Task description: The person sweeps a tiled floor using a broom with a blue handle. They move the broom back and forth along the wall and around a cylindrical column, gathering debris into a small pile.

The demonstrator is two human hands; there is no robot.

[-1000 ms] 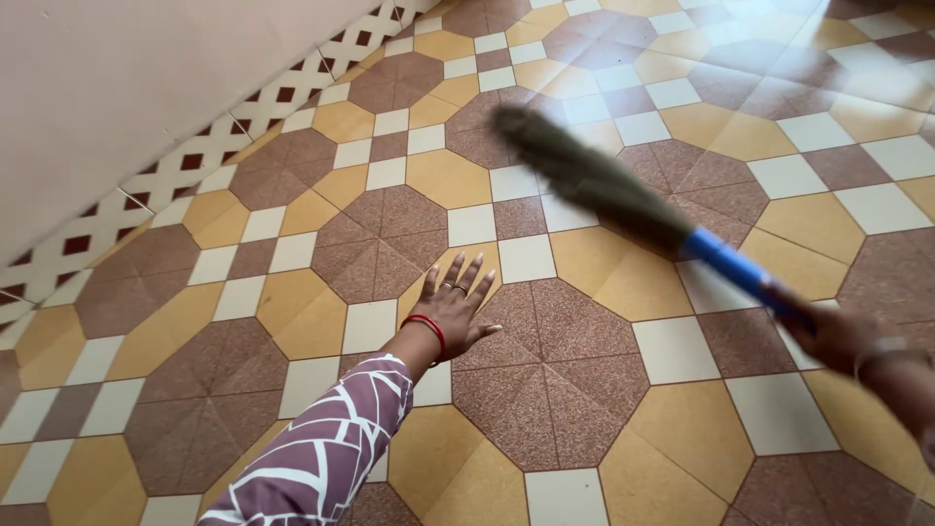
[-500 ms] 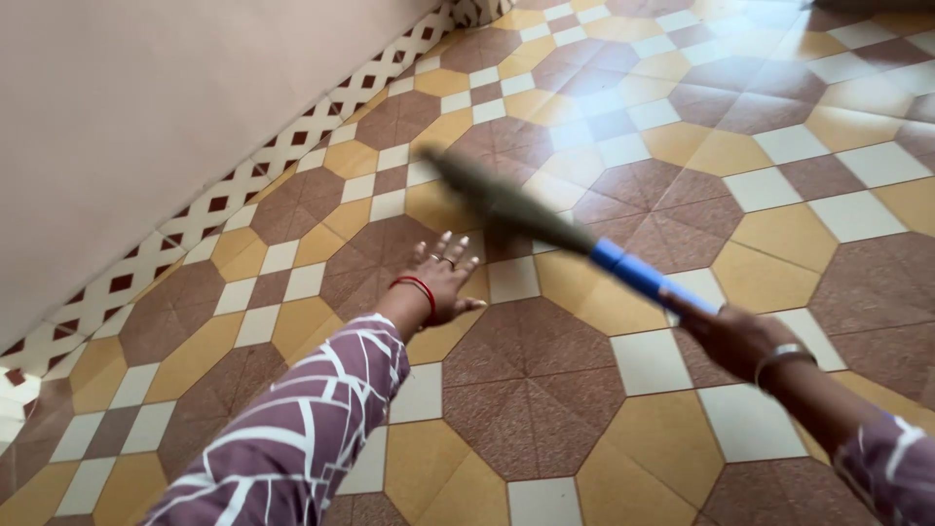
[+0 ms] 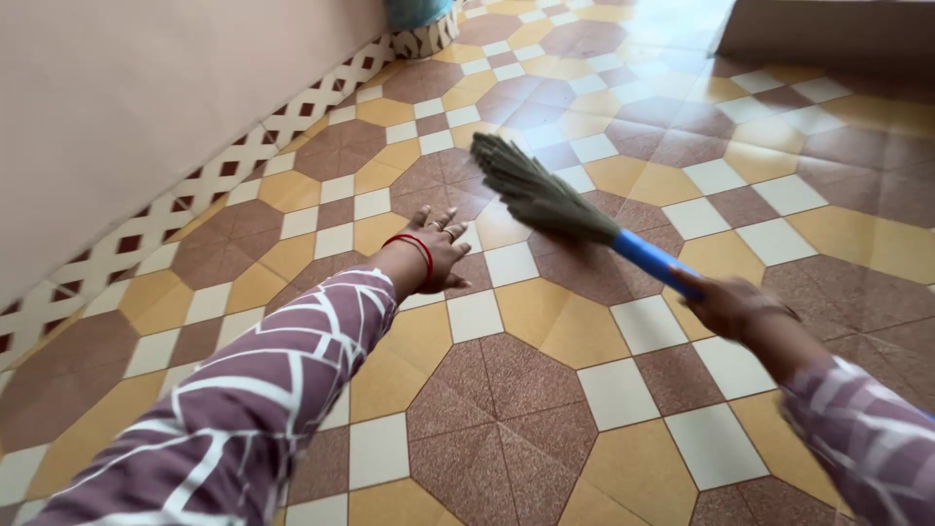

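Tiled floor [image 3: 506, 438], R hand [image 3: 726, 304] gripping broom [image 3: 565, 209], L hand [image 3: 438, 248] open

I see the left hand [image 3: 435, 248] stretched out over the tiled floor [image 3: 506, 429], left of the broom [image 3: 565, 209]. The right hand [image 3: 726, 304] sits at the right, wrapped around the broom handle [image 3: 651, 261]. From there the broom runs up and leftward, its bristle head [image 3: 531, 190] beyond the left hand and just to its right. The wall [image 3: 146, 97] stands along the left edge, with a patterned skirting [image 3: 224, 175] at its foot. A container [image 3: 419, 15] stands at the wall's far end.
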